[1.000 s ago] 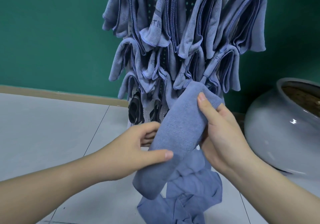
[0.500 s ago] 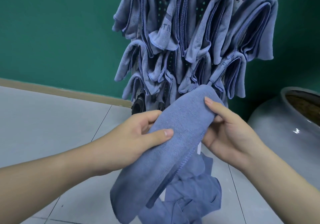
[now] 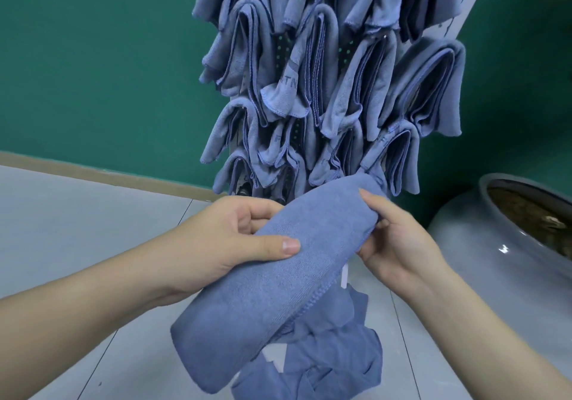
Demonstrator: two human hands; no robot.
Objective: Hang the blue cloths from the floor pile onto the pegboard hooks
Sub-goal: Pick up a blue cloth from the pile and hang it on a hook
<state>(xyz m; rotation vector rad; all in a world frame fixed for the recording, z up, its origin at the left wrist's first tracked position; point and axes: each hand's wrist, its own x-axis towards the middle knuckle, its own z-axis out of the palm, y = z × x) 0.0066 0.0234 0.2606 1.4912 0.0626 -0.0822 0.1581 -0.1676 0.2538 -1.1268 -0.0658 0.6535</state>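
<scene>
Folded blue cloth point(image 3: 278, 263) is gripped between left hand point(image 3: 229, 238) and right hand point(image 3: 393, 238), just below the crowded pegboard point(image 3: 445, 25); hidden hooks may be missed, dropping it onto the floor pile point(image 3: 325, 359).

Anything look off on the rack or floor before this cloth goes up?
Nothing damaged or spilled. The hung cloths sit crowded and uneven, overlapping so the pegboard barely shows. Both the left hand and right hand grip the folded cloth; the floor pile lies crumpled below.
</scene>
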